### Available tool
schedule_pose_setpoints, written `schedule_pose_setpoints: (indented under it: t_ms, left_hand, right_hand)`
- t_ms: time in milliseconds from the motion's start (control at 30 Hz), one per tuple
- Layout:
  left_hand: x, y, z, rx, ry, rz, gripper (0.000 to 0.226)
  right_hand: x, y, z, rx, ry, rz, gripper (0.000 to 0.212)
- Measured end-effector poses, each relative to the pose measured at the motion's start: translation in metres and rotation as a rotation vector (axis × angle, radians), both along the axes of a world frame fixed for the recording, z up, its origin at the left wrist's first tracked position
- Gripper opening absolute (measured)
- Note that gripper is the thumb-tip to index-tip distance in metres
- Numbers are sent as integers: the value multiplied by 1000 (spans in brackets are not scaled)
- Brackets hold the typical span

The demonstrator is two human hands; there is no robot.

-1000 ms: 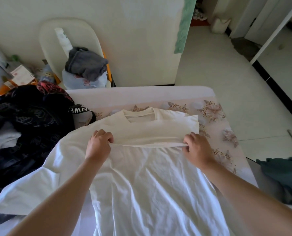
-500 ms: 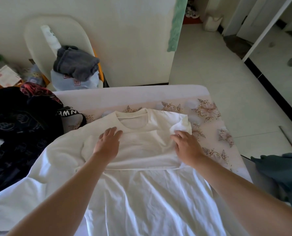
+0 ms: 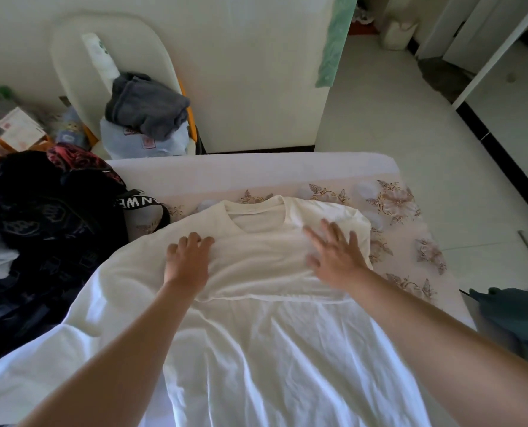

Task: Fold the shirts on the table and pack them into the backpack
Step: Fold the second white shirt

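A cream shirt (image 3: 266,251) lies folded on top of a larger white shirt (image 3: 272,359) spread over the table (image 3: 410,241). My left hand (image 3: 188,260) rests on the cream shirt's left part, fingers lightly bent. My right hand (image 3: 336,251) lies flat on its right side with fingers spread, near the folded sleeve. The black patterned backpack (image 3: 41,229) sits at the table's left, with a strap (image 3: 139,203) reaching toward the shirts.
A chair (image 3: 81,72) behind the table holds a grey garment (image 3: 147,106) over a pale bundle. Boxes and clutter (image 3: 16,131) stand at the far left. A teal cloth (image 3: 515,322) hangs at the right edge. Tiled floor lies to the right.
Both hands let go of the cream shirt's folded edge and moved up onto it. My right hand has slid right over the folded sleeve with its fingers spread flat.
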State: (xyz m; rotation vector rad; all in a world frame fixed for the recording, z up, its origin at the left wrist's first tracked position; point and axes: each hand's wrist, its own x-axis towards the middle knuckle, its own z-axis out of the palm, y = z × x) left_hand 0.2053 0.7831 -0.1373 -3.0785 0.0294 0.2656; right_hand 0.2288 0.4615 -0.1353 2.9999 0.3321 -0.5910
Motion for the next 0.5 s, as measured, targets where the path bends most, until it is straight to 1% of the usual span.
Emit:
schedule_pose_setpoints:
  t_ms: [67, 133, 200, 300, 367, 433, 500]
  left_hand:
    - [-5, 8, 1, -50, 29, 25, 67]
    - [-10, 18, 9, -138, -11, 14, 69]
    - [-18, 32, 23, -206, -123, 7, 64]
    - [-35, 57, 47, -280, -298, 80, 54]
    - [-50, 79, 60, -305, -394, 163, 47]
    - [-69, 105, 67, -269, -435, 245, 41]
    - [-90, 133, 72, -213, -416, 338, 33]
  right_hand:
    - [-3, 17, 1, -51, 114, 40, 71]
    - [-3, 34, 6, -118, 97, 3, 69]
    - [-3, 62, 17, -115, 38, 6, 68]
    - [-10, 125, 39, 62, -26, 173, 63]
    - [-22, 174, 53, 236, 0, 318, 58]
    - [-38, 223, 68, 382, 37, 431, 53]
    - [-54, 268, 77, 484, 53, 524, 51]
